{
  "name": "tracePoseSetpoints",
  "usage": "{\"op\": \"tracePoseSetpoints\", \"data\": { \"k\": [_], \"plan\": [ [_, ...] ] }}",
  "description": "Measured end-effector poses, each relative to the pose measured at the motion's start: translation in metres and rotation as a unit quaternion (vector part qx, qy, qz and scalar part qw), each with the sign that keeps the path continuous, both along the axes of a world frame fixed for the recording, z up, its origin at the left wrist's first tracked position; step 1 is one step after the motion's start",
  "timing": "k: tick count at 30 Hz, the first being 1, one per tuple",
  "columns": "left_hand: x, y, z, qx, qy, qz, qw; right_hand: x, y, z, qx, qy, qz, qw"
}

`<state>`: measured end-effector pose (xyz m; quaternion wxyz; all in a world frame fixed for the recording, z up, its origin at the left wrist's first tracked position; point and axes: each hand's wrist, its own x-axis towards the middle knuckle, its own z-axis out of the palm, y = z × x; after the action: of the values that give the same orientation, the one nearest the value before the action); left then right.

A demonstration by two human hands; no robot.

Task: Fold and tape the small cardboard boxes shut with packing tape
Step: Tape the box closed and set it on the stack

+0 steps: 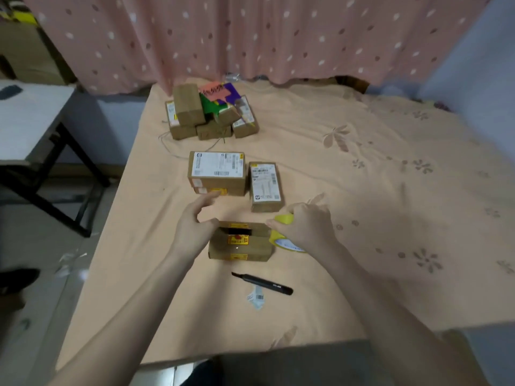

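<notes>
- A black marker pen point(263, 283) is seen lying on the bed sheet point(362, 176) nearer than both hands, with a scrap of barcode label point(257, 298) just beside it.
- The small cardboard box point(240, 242) is placed between the hands, its top flaps parted so that a dark gap is shown.
- The left hand point(195, 227) is held at the box's left end, the thumb touching the edge and the fingers loosely curled above, nothing being gripped.
- The right hand point(306, 225) is curled round a yellow tape roll point(284, 235) at the box's right end.
- Beyond the hands, two labelled boxes point(217, 172) are set side by side.
- Farthest off, a pile of boxes point(209, 112) is stacked before the curtain point(250, 37).
</notes>
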<state>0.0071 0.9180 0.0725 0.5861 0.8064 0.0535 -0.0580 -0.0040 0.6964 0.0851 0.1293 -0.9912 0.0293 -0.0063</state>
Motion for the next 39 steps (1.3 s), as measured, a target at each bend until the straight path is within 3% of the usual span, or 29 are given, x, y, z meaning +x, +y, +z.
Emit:
{"op": "tracePoseSetpoints", "data": {
  "k": [7, 13, 21, 31, 37, 39],
  "plan": [
    [0.008, 0.007, -0.055, 0.105, -0.003, -0.071, 0.992, 0.007, 0.007, -0.030, 0.000, 0.030, -0.010, 1.000],
    [0.015, -0.001, -0.086, 0.186, 0.015, -0.055, 0.981, 0.010, 0.015, -0.036, -0.009, 0.040, -0.009, 0.999],
    [0.015, -0.002, -0.108, 0.223, 0.008, -0.036, 0.974, 0.019, 0.025, -0.049, -0.035, 0.056, -0.009, 0.998],
    [0.012, -0.004, -0.103, 0.157, 0.043, -0.017, 0.987, 0.028, 0.030, -0.062, -0.082, 0.080, 0.017, 0.993],
    [0.006, 0.003, -0.092, -0.022, 0.078, 0.063, 0.995, 0.032, 0.024, -0.068, -0.115, 0.074, 0.006, 0.991],
    [0.007, 0.003, -0.094, -0.044, 0.082, 0.094, 0.991, 0.034, 0.024, -0.071, -0.115, 0.078, 0.006, 0.990]
  ]
}}
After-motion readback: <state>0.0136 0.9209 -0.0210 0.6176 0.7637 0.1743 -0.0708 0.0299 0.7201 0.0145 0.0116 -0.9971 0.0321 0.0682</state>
